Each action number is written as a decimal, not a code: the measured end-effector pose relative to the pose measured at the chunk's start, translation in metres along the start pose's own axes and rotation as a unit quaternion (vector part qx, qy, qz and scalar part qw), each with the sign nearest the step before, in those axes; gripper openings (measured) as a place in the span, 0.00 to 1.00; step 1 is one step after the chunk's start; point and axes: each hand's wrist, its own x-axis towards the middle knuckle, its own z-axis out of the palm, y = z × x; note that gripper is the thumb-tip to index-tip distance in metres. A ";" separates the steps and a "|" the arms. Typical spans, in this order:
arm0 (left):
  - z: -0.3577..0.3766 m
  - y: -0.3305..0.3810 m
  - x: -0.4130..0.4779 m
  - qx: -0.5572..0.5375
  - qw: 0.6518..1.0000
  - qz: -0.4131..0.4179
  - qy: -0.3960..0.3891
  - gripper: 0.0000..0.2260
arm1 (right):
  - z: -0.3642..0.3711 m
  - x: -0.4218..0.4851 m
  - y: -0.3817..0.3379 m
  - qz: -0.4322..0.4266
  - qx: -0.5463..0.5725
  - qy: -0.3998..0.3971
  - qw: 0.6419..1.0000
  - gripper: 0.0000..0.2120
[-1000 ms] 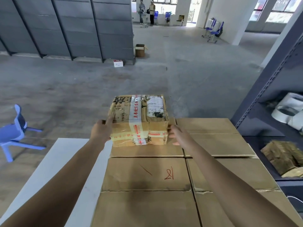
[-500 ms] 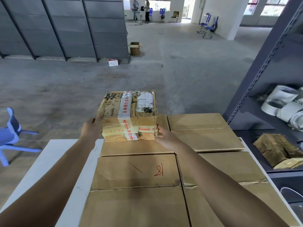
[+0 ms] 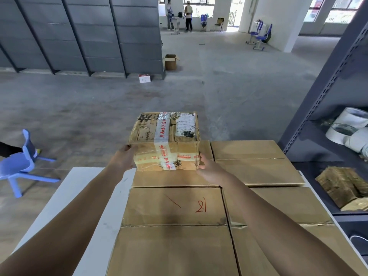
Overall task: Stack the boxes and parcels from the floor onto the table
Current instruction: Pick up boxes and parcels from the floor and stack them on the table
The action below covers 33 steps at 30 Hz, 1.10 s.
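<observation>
I see a white table (image 3: 65, 196) in the lower half of the frame, loaded with large brown cardboard boxes (image 3: 175, 206) in 2 columns. Beyond it lies a grey concrete floor (image 3: 99, 108), with a blue chair (image 3: 22, 162) at the left edge and grey metal shelving (image 3: 326, 92) at the right. At centre frame, the parcel (image 3: 167, 140) is a creased brown carton banded with clear and red-printed tape. The left hand (image 3: 124, 159) grips its left side and the right hand (image 3: 209, 169) its lower right corner, over the far-left box.

Grey concrete floor (image 3: 219, 92) runs past dark partition panels (image 3: 79, 32) to bright windows (image 3: 336, 15), a blue chair (image 3: 18, 166) at left.
</observation>
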 end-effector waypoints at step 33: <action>-0.025 -0.013 -0.006 0.006 0.983 0.091 -0.161 0.23 | 0.021 -0.013 -0.046 0.055 -0.066 0.067 0.994 0.30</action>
